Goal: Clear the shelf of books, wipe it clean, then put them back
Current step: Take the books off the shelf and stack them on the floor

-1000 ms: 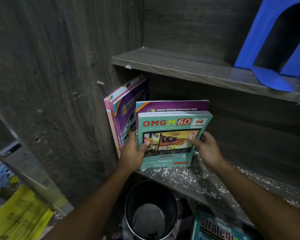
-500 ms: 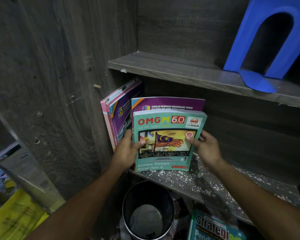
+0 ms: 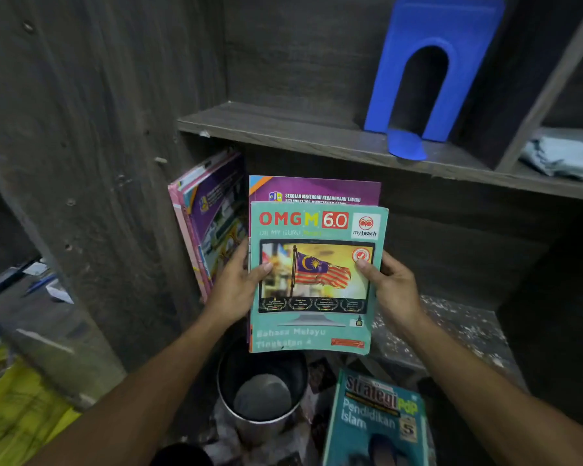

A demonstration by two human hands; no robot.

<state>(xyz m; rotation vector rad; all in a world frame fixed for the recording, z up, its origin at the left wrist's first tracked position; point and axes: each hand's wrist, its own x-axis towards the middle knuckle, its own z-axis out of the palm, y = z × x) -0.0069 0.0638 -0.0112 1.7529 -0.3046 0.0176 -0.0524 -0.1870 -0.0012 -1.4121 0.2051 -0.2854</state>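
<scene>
Starting at the left, a few pink and purple books (image 3: 209, 216) lean against the side wall of the lower shelf (image 3: 461, 327), so we judge the clearing only part done. Next to them our left hand (image 3: 236, 290) grips the left edge of the teal book (image 3: 317, 280), thumb on the cover and fingers behind. A purple book (image 3: 317, 191) sits right behind it, and we seem to be holding the two together. Our right hand (image 3: 396, 294) grips the opposite edge the same way. The pair stands upright in front of the shelf, its lower edge out past the shelf's front and above the metal bin (image 3: 263, 391) down below.

To the right of the bin the Strategi book (image 3: 377, 422) lies lower down, off the shelf. It may be one we took out, though we cannot be sure. The shelf board to the right of our hands has pale flakes scattered over it, so the wipe is not yet done. Further right, the upper shelf (image 3: 283, 129) carries a blue bookend (image 3: 428, 68), and a crumpled pale cloth (image 3: 566, 159) lies untouched in the next compartment.

By our reckoning, we have yet to set this pair aside, pull the leaning books, wipe and restock, so most of the job lies ahead.
</scene>
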